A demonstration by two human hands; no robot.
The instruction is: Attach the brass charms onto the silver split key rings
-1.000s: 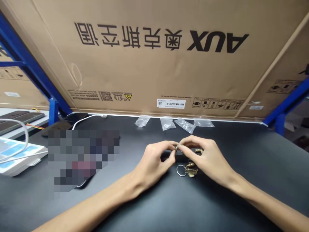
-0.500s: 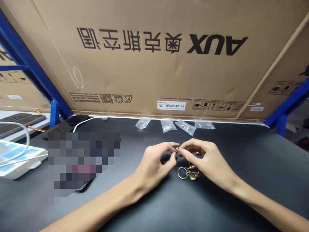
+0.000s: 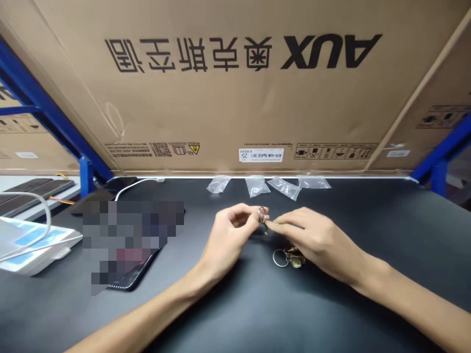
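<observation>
Over the black table top (image 3: 331, 314) my left hand (image 3: 230, 235) pinches a small metal key ring (image 3: 262, 212) between thumb and fingers. My right hand (image 3: 312, 240) meets it from the right, its fingertips pinched on a tiny part at the ring that I cannot make out. Just below the hands a larger key ring with brass charms (image 3: 287, 257) lies on the table, partly covered by my right hand.
Several small clear plastic bags (image 3: 257, 185) lie in a row at the table's far edge, under a large cardboard box (image 3: 235, 98). A phone (image 3: 128, 274) with a blurred patch lies at left, with a white cable (image 3: 132, 182) and a white tray (image 3: 33, 242). Blue rack posts (image 3: 86, 176) flank the table.
Both hands have lifted slightly and shifted left, and the small ring now stands up in my left fingertips. The view has tilted a little.
</observation>
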